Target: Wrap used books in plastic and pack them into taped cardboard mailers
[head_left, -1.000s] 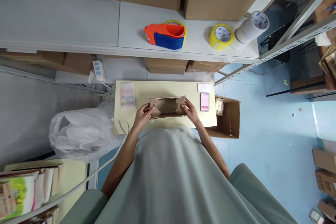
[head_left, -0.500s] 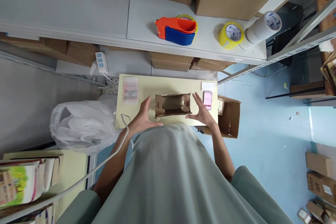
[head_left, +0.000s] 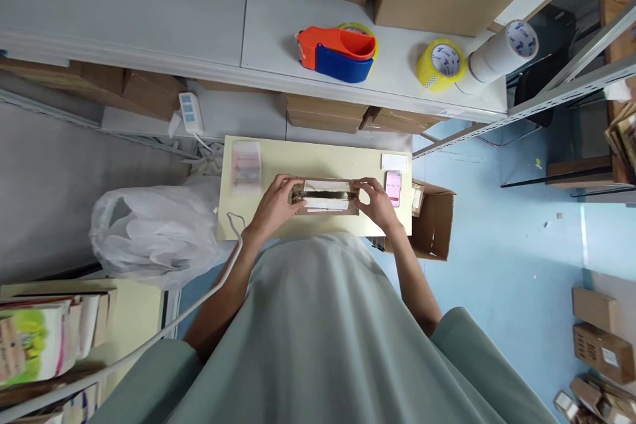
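Note:
A small brown cardboard box (head_left: 325,211) stands on the cream tabletop (head_left: 318,154) right in front of my body. Its two long top flaps, with white label strips on them, lean inward and leave a dark narrow gap along the middle. My left hand (head_left: 276,205) grips the box's left end, thumb on the near flap and fingers on the far one. At the right end, my right hand (head_left: 376,204) holds the flaps in the same way. A phone (head_left: 392,189) with a pink screen lies just beyond my right hand.
Above the table runs a grey shelf (head_left: 163,6) bearing an orange and blue tape dispenser (head_left: 342,56), yellow tape rolls (head_left: 440,66) and large cartons. A white plastic bag (head_left: 154,232) bulges at the left. An open carton (head_left: 434,222) sits right of the table. A white cable (head_left: 199,305) crosses my left arm.
Both hands have moved inward from beside the box to its ends and now grip it. The box top, wide open before, is now mostly covered by its long flaps.

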Demonstrator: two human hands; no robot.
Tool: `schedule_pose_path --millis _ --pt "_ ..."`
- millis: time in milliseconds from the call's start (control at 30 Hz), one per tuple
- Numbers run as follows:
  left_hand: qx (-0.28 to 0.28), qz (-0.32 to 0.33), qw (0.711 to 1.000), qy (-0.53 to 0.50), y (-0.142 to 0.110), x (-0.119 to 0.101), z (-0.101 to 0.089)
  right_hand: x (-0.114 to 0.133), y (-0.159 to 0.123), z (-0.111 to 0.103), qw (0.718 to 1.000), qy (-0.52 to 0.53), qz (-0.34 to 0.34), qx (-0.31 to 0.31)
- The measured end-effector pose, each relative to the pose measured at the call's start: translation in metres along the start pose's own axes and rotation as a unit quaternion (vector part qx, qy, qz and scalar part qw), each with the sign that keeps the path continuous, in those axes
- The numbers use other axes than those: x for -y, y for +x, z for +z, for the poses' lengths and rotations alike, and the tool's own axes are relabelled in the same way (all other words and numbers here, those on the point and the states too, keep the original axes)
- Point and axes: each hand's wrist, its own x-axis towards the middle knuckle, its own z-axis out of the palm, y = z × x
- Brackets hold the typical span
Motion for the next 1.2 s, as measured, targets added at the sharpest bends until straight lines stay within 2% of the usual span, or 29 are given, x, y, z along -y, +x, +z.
schedule_pose_path --millis 167,333,733,933,1200 --pt "-0.037 -0.025 0.999 0.006 -0.004 0.013 0.02 -0.014 -0.004 0.021 0.999 0.014 0.024 -0.019" --pt "-0.078 -0.045 0.995 -0.033 -0.012 0.013 0.033 -0.017 -0.011 0.033 0.994 0.085 0.043 -0.062" --pt "-0.093 -0.053 0.987 -0.12 -0.007 0.015 0.034 -0.017 -0.015 0.05 0.975 0.158 0.087 -0.129" --pt "-0.128 -0.064 0.982 -0.124 -0.007 0.012 0.038 -0.016 -0.012 0.05 0.976 0.145 0.087 -0.136" --pt "-0.194 -0.074 0.968 -0.141 -0.01 0.018 0.057 -0.019 -0.01 0.048 0.983 0.093 0.089 -0.133"
